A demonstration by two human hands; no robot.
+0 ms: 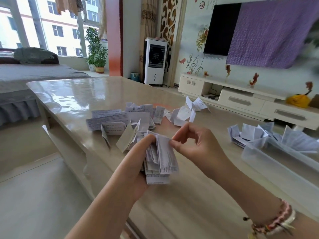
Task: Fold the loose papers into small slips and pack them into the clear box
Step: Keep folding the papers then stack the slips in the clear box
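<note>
While the left hand (138, 163) grips a stack of folded slips (159, 163) above the glossy table (72, 97), the right hand (195, 144) pinches the top slip's edge between thumb and forefinger, other fingers curled loosely. Loose papers (120, 118) lie scattered mid-table, beyond the hands. Clear box (269, 157) sits on the right, folded slips heaped at its far end. Beaded bracelets (278, 221) on right wrist.

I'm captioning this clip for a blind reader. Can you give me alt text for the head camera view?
Above a glossy table, the left hand holds a stack of folded slips while the right hand pinches the top edge of the front slip. More loose papers lie behind, and a clear box with slips sits at right.
</note>
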